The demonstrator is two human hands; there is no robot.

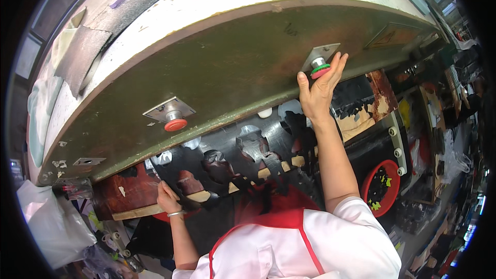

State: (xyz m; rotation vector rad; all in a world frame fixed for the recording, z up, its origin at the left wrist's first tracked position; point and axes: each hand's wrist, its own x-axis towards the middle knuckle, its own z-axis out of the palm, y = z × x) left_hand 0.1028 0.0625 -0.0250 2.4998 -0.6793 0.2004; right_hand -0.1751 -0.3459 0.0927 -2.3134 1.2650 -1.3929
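My right hand [321, 93] is raised to the green machine front [232, 67], fingers stretched out and thumb apart. Its palm and fingers lie against a push button [320, 71] with a green ring and a red face. Lower and to the left, my left hand [168, 199] is closed at the edge of the black work surface [227, 134]. A thin, shiny strip [153, 169] extends from its fingers; its kind cannot be made out. Dark, glossy sheet material with cut-out shapes [219, 165] lies between my hands, partly under the machine.
A red mushroom button [175, 124] sticks out of the machine front at the left. Reddish-brown sheet material [126, 191] lies at the left end. A red bucket [368, 186] with black and yellow scraps stands at right. Clear plastic bags [51, 222] hang at lower left.
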